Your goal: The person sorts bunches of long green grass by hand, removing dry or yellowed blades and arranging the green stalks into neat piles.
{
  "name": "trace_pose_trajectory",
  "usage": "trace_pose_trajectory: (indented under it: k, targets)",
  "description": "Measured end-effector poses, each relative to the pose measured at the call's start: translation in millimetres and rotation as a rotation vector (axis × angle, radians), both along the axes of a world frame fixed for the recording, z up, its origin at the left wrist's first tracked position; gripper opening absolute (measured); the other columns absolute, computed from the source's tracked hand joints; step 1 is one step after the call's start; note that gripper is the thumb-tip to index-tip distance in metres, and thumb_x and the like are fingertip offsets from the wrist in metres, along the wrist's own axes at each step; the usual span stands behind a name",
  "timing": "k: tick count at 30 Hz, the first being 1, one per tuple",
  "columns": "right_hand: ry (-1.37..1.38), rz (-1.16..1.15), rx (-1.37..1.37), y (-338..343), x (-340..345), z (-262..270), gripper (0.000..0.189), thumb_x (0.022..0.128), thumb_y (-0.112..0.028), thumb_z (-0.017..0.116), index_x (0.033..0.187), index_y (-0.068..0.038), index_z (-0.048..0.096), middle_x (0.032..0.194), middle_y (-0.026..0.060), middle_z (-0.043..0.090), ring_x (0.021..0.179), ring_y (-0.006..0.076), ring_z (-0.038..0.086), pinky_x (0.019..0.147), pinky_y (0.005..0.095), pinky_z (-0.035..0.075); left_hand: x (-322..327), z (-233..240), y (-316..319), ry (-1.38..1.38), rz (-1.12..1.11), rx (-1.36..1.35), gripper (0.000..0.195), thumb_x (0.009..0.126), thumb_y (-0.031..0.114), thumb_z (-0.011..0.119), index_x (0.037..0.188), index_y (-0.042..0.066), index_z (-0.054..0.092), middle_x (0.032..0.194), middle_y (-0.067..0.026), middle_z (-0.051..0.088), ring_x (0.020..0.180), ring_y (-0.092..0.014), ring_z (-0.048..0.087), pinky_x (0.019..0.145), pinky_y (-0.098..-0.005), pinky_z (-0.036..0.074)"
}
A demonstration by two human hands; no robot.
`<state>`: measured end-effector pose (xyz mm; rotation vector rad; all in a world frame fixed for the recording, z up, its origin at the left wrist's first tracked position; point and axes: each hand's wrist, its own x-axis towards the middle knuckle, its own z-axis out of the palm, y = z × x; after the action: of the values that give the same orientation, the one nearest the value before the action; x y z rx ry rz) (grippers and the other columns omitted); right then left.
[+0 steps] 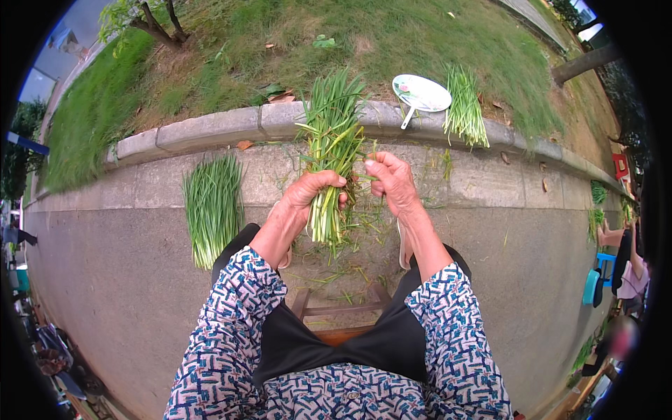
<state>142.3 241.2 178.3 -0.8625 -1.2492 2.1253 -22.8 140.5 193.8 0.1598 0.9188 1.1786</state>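
My left hand is closed around a bunch of long green leafy stalks, likely garlic chives, with the pale stem ends towards me and the leaf tips pointing away. Just right of the bunch, my right hand pinches a thin green blade between thumb and fingers. A neat pile of the same greens lies on the pavement at the left. Another bunch rests across the kerb at the right, beside a white hand fan. Loose trimmings are scattered on the ground beneath my hands.
A stone kerb curves across in front, with grass beyond it. Part of a wooden stool shows between my legs. At the far right are a seated person, a blue stool, a red stool and more greens.
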Motion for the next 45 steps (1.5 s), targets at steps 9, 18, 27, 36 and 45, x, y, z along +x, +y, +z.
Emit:
trace_pose_trajectory:
  k: [9, 18, 27, 36, 45]
  targets:
    - [-0.231, -0.045, 0.533, 3.4, 2.0, -15.6, 0.007, 0.071, -0.006, 0.065, 0.07, 0.0, 0.061, 0.059, -0.0025, 0.052, 0.055, 0.005, 0.044, 0.05, 0.0234, 0.036, 8.9, 3.3, -1.0, 0.003, -0.045, 0.002, 0.03, 0.071, 0.008, 0.063, 0.098, -0.002, 0.055, 0.066, -0.007, 0.059, 0.055, -0.015, 0.059, 0.053, -0.0284, 0.052]
    - [-0.153, -0.179, 0.306, 1.0, 6.4, 6.6, 0.021, 0.076, -0.017, 0.067, 0.084, 0.002, 0.06, 0.063, -0.0023, 0.052, 0.056, 0.0065, 0.044, 0.049, 0.0238, 0.036, -0.5, -5.6, -0.8, -0.141, 0.017, 0.001, 0.033, 0.071, 0.008, 0.061, 0.102, -0.002, 0.053, 0.069, -0.0083, 0.058, 0.055, -0.017, 0.058, 0.053, -0.0303, 0.051]
    - [-0.444, -0.18, 0.926, -5.3, -4.8, -17.6, 0.011, 0.065, -0.008, 0.062, 0.067, 0.002, 0.059, 0.062, 0.0138, 0.056, 0.06, 0.0228, 0.055, 0.057, 0.0337, 0.043, 8.7, 1.8, 0.2, 0.039, -0.048, -0.093, 0.016, 0.069, 0.006, 0.063, 0.083, 0.0, 0.056, 0.065, -0.0123, 0.059, 0.055, -0.02, 0.06, 0.055, -0.0337, 0.053]
    - [-0.245, -0.654, 0.095, 31.5, 29.2, -20.0, 0.007, 0.081, -0.006, 0.053, 0.076, -0.002, 0.056, 0.067, 0.0082, 0.059, 0.045, 0.012, 0.048, 0.039, 0.027, 0.037, -1.4, -11.8, 0.2, -0.1, 0.019, 0.018, 0.031, 0.071, 0.007, 0.062, 0.099, -0.004, 0.057, 0.069, -0.0086, 0.06, 0.055, -0.016, 0.061, 0.049, -0.0317, 0.054]
    - [-0.298, -0.072, 0.047, -1.8, 4.4, -8.0, 0.023, 0.085, -0.023, 0.059, 0.087, 0.0, 0.057, 0.064, 0.0031, 0.054, 0.043, 0.0051, 0.039, 0.037, 0.0197, 0.03, -0.1, -4.9, 2.0, 0.142, 0.053, -0.088, 0.021, 0.066, 0.002, 0.066, 0.084, -0.002, 0.056, 0.067, -0.0091, 0.059, 0.053, -0.018, 0.061, 0.046, -0.0306, 0.052]
